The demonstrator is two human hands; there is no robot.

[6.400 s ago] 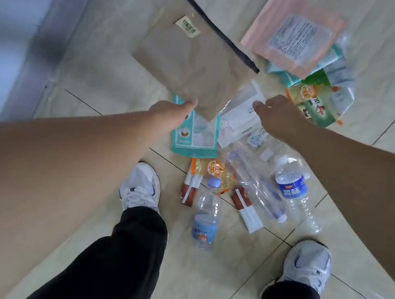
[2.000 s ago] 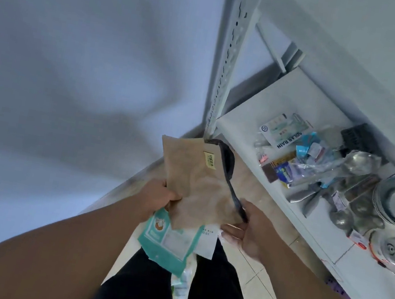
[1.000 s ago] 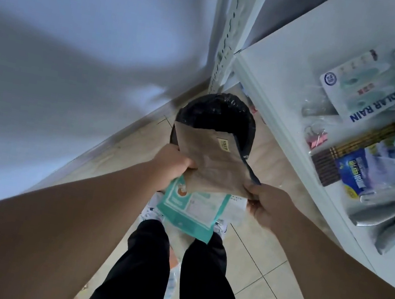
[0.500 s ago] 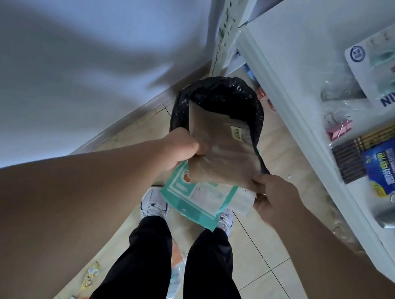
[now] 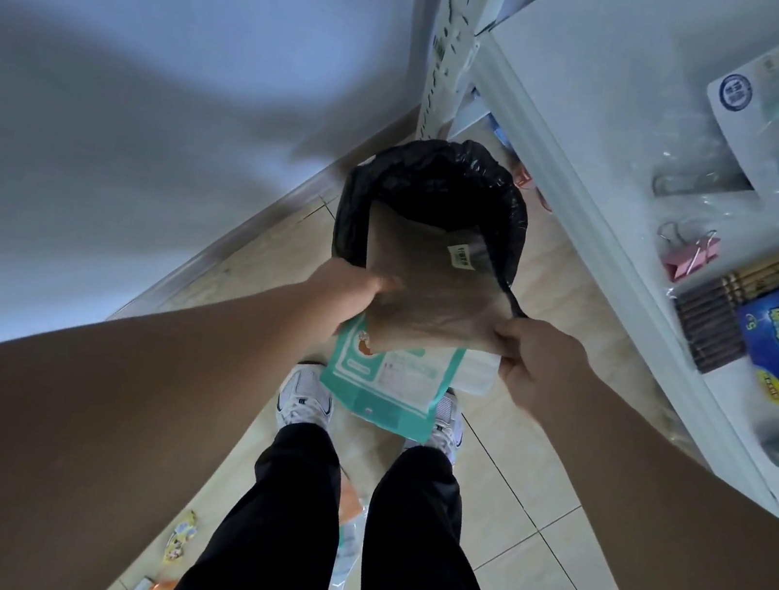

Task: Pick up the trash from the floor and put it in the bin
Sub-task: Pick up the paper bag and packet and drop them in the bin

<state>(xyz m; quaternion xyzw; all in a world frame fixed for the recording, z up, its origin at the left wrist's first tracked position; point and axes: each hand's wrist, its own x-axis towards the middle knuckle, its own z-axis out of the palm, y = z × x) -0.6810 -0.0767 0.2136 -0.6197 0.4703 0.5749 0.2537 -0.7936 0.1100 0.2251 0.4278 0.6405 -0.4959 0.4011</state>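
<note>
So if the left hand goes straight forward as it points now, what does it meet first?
Most likely the near rim of the black-lined bin, just ahead of the left hand; depth is unclear.

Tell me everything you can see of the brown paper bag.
The brown paper bag is flat, matte kraft paper, slightly creased, with a small pale label near its far right corner and a dark strip along its right edge. Its far end tilts into the black-lined bin. The left hand and right hand grip its near corners.

The brown pouch (image 5: 429,291) has tipped further into the bin (image 5: 357,198).
</note>
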